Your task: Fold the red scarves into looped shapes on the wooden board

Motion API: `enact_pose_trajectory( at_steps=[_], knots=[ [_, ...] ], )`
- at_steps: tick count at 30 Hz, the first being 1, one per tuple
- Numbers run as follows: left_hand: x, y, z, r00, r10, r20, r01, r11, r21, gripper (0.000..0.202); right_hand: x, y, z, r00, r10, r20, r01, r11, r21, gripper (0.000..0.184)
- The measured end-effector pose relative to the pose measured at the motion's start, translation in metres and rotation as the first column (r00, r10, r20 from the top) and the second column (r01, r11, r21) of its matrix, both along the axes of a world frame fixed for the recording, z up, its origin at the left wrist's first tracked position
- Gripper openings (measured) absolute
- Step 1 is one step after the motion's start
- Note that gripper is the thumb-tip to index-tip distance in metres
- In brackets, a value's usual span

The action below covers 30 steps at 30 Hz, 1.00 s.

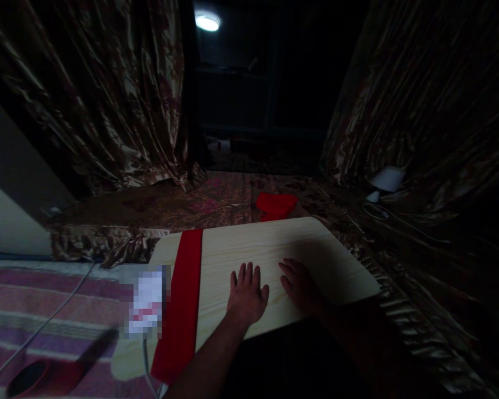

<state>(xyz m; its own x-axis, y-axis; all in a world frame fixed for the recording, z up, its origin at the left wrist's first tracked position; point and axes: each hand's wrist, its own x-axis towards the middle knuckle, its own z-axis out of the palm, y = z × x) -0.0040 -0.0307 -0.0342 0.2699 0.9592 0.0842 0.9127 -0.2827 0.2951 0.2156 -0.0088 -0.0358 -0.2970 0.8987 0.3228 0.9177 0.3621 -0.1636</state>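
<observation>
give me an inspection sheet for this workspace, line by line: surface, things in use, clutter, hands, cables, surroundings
Surface: pale wood-grain board, right part shadowed
Things in use: the board, with a red strip across its left part
Clutter: pixelated white item at the board's left; red cloth beyond its far edge
Hands: left hand palm down on the board, fingers spread; right hand over it, shadowed, contact unclear; neither seen holding anything
Cables: one cable below the pixelated item, a second cable across striped bedding, a third cable near a pale lamp
Surroundings: patterned curtains either side of a dark window

The view is dim, with a glaring light (208, 22) up top and a pixelated patch (146, 299).
</observation>
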Motion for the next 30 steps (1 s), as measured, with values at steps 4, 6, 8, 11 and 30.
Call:
enact_pose_trajectory(
  at_steps=[4,6,8,11,30],
  knots=[
    [-0.002,0.0,-0.001,0.999,-0.019,0.028,0.019,1.0,0.003,0.075,-0.002,0.002,0.002,0.997,-0.035,0.062,0.038,0.998,-0.046,0.049],
    [-0.003,0.0,-0.002,0.999,-0.02,0.037,0.02,1.0,0.01,0.074,-0.005,0.004,0.004,0.991,-0.059,0.117,0.068,0.995,-0.077,0.052],
    [-0.003,0.001,-0.003,0.999,-0.023,0.038,0.022,1.0,0.016,0.074,-0.007,0.006,0.005,0.983,-0.085,0.162,0.103,0.989,-0.107,0.054],
    [-0.003,0.001,-0.003,0.999,-0.026,0.036,0.025,0.999,0.021,0.074,-0.01,0.009,0.007,0.975,-0.113,0.192,0.139,0.982,-0.126,0.056],
    [0.0,-0.015,0.013,0.998,0.056,0.032,-0.06,0.988,0.14,0.052,-0.009,0.02,0.002,0.978,-0.122,0.168,0.163,0.951,-0.261,0.065]
  ],
)
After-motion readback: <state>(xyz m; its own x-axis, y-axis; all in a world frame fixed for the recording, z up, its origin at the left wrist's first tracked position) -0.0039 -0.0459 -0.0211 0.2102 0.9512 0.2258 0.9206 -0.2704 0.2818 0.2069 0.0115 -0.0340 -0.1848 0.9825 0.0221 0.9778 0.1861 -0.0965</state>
